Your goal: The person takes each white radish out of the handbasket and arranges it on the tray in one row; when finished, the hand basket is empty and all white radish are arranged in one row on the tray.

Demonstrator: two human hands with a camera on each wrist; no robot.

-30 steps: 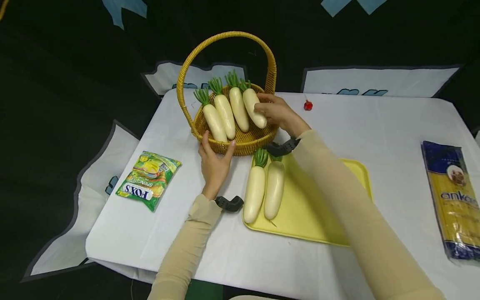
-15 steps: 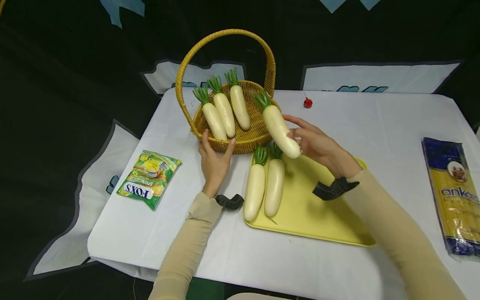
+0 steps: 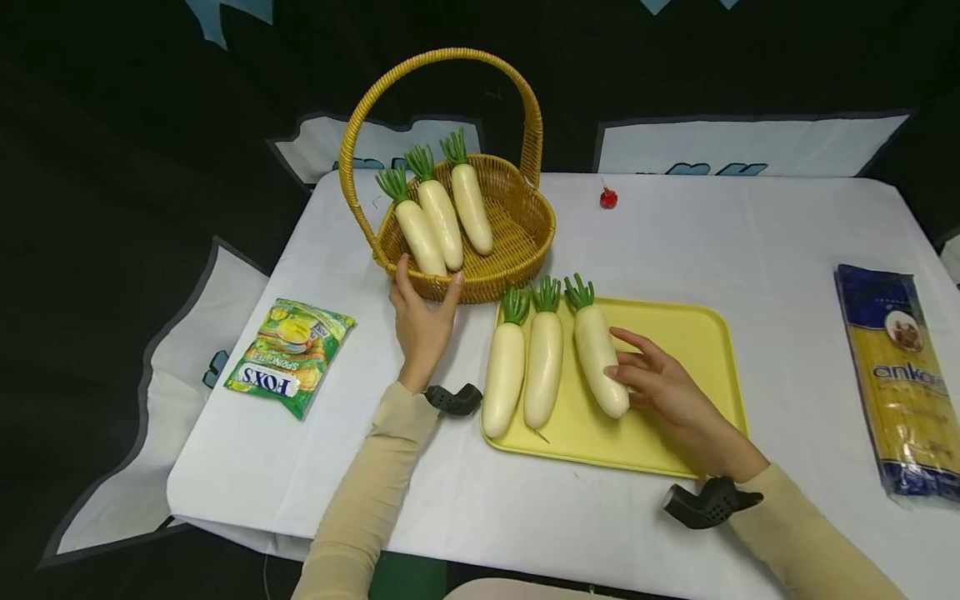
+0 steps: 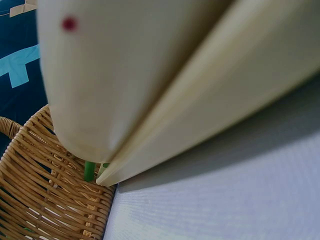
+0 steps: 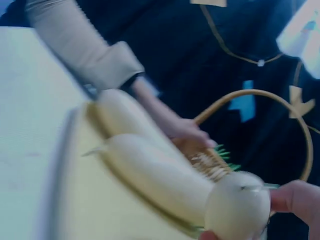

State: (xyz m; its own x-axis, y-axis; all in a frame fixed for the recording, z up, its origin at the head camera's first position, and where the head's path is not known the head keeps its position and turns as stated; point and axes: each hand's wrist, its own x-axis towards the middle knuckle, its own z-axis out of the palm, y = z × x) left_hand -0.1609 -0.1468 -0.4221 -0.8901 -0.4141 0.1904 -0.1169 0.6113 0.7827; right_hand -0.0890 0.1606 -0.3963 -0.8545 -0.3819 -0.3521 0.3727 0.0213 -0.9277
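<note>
My right hand (image 3: 667,392) grips a white radish (image 3: 597,358) with green leaf stubs, over the yellow tray (image 3: 675,321); whether the radish touches the tray is unclear. In the right wrist view its rounded tip (image 5: 237,207) lies between thumb and fingers. Two more white radishes lie side by side on the tray's left part, the left one (image 3: 504,379) and the right one (image 3: 544,367). My left hand (image 3: 423,329) rests against the near rim of the wicker basket (image 3: 517,271), thumb and index finger spread. Three radishes (image 3: 441,221) lean inside the basket.
Left on the white-covered table (image 3: 360,475) lies a green and yellow FOX'S bag (image 3: 291,354). A pasta packet (image 3: 900,383) lies at far right, and a small red object (image 3: 608,198) near the back edge. The basket's tall handle (image 3: 450,54) arches above it.
My right hand has taken the rightmost radish out of the basket and brought it forward and right, over the tray beside the other two. The left hand has stayed at the basket rim.
</note>
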